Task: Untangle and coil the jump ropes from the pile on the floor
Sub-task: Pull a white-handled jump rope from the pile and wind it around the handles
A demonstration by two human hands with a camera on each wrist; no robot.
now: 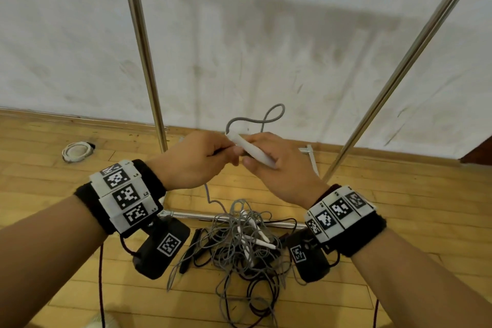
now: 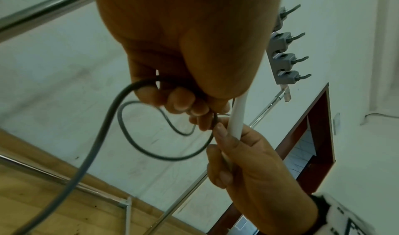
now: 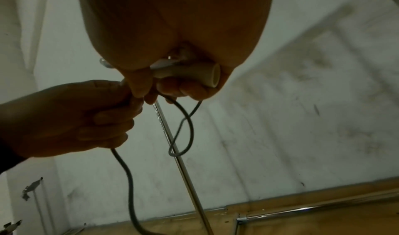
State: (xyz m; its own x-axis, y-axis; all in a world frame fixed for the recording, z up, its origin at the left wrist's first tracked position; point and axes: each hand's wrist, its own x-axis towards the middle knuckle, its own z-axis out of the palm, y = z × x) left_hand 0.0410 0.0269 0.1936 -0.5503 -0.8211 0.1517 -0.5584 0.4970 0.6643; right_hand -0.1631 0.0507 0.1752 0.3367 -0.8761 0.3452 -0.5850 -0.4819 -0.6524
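White handle (image 1: pixel 251 150) clamped in right hand (image 1: pixel 282 168) as anchor; left hand (image 1: pixel 194 160) at 9 o'clock pinches grey rope (image 1: pixel 255 120) to start a coil; pile (image 1: pixel 239 242) on floor (image 1: pixel 80 287) at 6 o'clock w/ rest tangled

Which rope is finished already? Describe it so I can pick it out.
Start at the left metal pole where it meets the wooden floor. Just left of its base, near the skirting, lies a small white coiled rope. Unlike the tangled pile of grey and black ropes below the hands, it is a neat flat ring lying alone.
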